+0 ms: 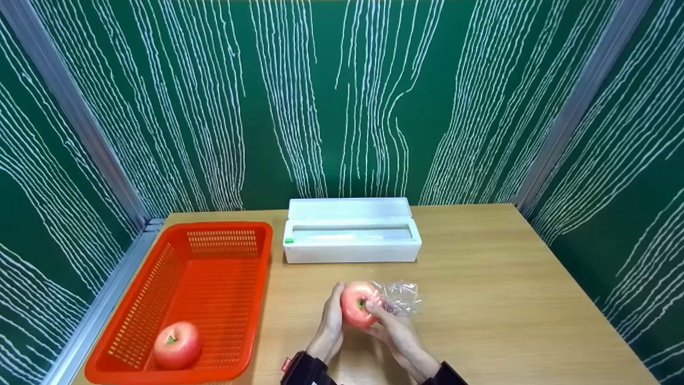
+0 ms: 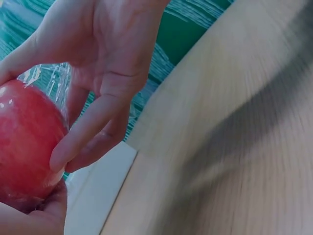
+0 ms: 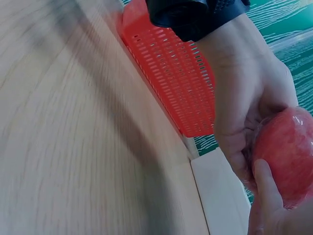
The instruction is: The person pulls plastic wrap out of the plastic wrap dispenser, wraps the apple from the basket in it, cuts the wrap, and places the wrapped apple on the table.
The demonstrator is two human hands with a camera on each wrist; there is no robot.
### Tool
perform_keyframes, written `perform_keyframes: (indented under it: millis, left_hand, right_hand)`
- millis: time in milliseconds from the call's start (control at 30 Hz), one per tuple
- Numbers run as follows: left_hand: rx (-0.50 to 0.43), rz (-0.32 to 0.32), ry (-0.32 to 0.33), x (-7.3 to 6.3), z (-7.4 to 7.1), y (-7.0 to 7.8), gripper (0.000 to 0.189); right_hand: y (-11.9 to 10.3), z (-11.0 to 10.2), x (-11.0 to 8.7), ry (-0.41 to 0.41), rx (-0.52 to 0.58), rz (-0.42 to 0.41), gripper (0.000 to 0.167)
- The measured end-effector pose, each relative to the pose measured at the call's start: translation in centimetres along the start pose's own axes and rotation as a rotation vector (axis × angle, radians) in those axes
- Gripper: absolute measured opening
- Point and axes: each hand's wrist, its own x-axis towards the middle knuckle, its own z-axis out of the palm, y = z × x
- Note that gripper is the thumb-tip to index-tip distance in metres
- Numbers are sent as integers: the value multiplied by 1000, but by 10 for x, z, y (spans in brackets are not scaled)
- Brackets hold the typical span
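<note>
A red apple (image 1: 354,310) wrapped in clear plastic film (image 1: 404,295) is held between both hands above the table. My left hand (image 1: 329,322) cups its left side, and in the right wrist view the left palm lies against the wrapped apple (image 3: 288,152). On the other side, my right hand (image 1: 396,332) grips it with the thumb near the stem. The left wrist view shows the right hand's fingers (image 2: 88,129) touching the apple (image 2: 27,142). Loose, crumpled film sticks out past the right hand. The undersides of the fingers are partly hidden.
An orange-red plastic basket (image 1: 261,299) stands at the left, with another apple (image 1: 177,345) in its near end. Behind the hands is a long white box (image 1: 352,253), its lid raised. Green, white-streaked panels border the wooden table (image 1: 497,299) at the back and sides.
</note>
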Motion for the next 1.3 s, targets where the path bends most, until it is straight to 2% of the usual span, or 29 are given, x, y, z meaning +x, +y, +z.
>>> perform_keyframes:
  millis: [267,400,567,700,900,1000,1100,1167,1233,1300]
  left_hand:
    - [-3,-28,-50,1,-5,-1,58]
    - [-30,1,-115,0,-8,0,62]
    - [-23,43,-153,-6,-10,3,70]
    - [4,45,-145,-8,-9,3,79]
    - [10,31,-84,-9,-12,2,78]
    - [3,17,-74,-10,-16,3,79]
    - [5,12,-63,-11,-20,4,79]
    - [10,8,-63,-12,-23,4,77]
    - [18,7,-63,-13,-26,4,76]
    - [32,12,-66,-14,-27,3,77]
  right_hand:
    - [0,-1,-2,-30,-23,20,65]
    - [0,-4,-1,-18,-9,25,68]
    - [-3,-7,-2,19,25,15,68]
    - [-4,-7,-2,18,26,11,66]
    - [-1,-16,2,-82,-61,-48,71]
    - [-2,-26,5,17,-95,-106,63]
    - [-10,-34,6,217,-108,-187,56]
    - [-16,-38,8,323,-127,-227,56]
    - [-15,-47,13,348,-146,-259,47]
    - [-12,-56,19,339,-168,-257,36]
